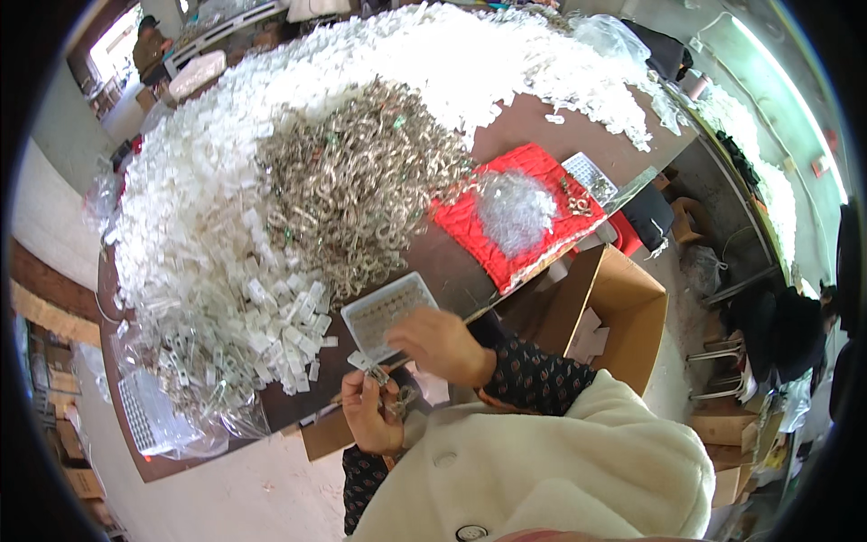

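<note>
My left hand is closed, pinching a small white plastic piece between thumb and fingers. Some small shiny bits show beside these fingers, too small to name. My right hand is above the near right edge of a shallow white tray, its fingers bent and drawn together. Whatever the right fingertips hold, if anything, is hidden. Small parts lie in rows inside the tray. Just left of it, loose white plastic pieces are heaped on the brown table.
A large pile of shiny metal pieces lies mid-table, with white pieces heaped around it. On a red cloth rests a mound of clear bits. An open cardboard box stands right of me. Far left, a person is visible.
</note>
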The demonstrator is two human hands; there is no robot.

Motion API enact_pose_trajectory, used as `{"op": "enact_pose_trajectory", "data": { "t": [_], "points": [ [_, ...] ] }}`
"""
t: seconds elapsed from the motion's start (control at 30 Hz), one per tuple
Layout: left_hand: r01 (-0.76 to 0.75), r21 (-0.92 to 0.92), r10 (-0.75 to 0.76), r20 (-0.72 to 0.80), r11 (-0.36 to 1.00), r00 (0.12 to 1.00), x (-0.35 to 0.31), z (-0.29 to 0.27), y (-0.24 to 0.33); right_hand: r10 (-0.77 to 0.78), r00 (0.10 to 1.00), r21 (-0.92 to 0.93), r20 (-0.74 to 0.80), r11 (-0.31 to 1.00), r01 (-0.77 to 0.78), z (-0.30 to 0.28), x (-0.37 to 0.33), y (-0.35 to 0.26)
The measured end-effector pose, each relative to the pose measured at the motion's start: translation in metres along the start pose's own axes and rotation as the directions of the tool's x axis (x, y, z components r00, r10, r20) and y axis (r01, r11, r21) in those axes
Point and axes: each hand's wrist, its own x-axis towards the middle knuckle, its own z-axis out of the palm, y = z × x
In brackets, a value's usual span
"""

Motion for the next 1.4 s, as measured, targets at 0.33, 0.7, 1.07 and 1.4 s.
{"op": "enact_pose_trajectory", "data": {
  "t": [0.33,0.7,1.07,1.4],
  "points": [
    [0.007,-0.017,-0.006,0.024,1.0,1.0,-0.003,0.001,-0.005,-0.028,0.998,0.182,0.065,0.983,0.016,0.003,-0.005,-0.023],
    [0.056,-0.066,-0.052,0.059,0.996,0.997,-0.011,0.002,0.001,-0.047,0.997,0.296,0.067,0.955,0.025,-0.014,-0.008,-0.048],
    [0.212,-0.235,-0.197,0.084,0.949,0.977,-0.033,0.014,0.005,0.463,0.667,0.729,0.583,0.065,-0.682,-0.008,-0.003,-0.037],
    [0.232,-0.334,-0.21,0.102,0.913,0.972,-0.032,0.023,0.008,0.063,0.991,0.666,0.118,0.735,-0.127,-0.014,-0.004,-0.041]
  ]
}}
